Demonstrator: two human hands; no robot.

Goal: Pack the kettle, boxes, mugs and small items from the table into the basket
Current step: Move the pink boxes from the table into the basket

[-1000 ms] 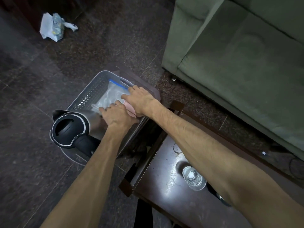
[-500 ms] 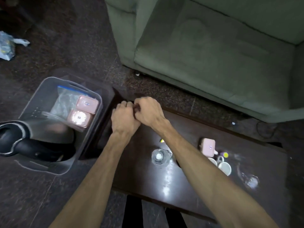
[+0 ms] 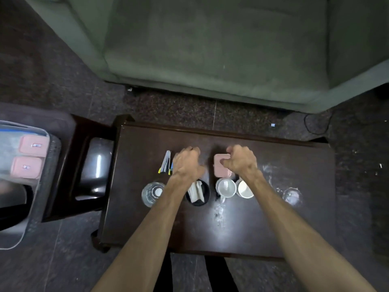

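Both hands have left the basket for the table. Right hand curls loosely onto a pink box; left hand, fingers bent, empty, hovers just left of it.

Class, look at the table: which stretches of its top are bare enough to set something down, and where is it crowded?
Bare: the table strip nearest the person, and its left end beside the glass. Crowded: the middle, around the white mugs, pink box and sachets.
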